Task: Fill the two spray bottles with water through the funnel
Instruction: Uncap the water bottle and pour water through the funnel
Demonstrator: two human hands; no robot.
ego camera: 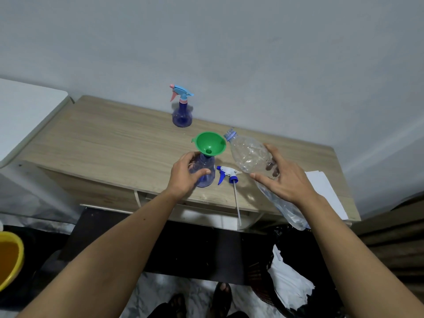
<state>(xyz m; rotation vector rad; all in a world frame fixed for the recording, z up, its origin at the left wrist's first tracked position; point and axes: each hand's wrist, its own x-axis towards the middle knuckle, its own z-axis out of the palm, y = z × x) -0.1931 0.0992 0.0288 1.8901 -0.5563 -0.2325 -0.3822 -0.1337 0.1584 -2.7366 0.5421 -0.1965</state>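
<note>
A green funnel (210, 143) sits in the neck of a blue spray bottle (205, 174) near the wooden table's (114, 138) front edge. My left hand (184, 174) grips this bottle's body. My right hand (283, 177) holds a large clear plastic water bottle (250, 153), tilted with its open blue-ringed mouth at the funnel's right rim. Water lies in the bottle's lower end. A white and blue spray head (226, 174) with its long tube lies on the table between my hands. A second blue spray bottle (182, 111), with its light blue and pink head on, stands at the back.
White paper (325, 191) lies on the table's right end. A yellow bucket (10, 258) stands on the floor at the far left. A white surface (25, 111) adjoins the table on the left. Dark bags and white paper (289, 283) crowd the floor on the right.
</note>
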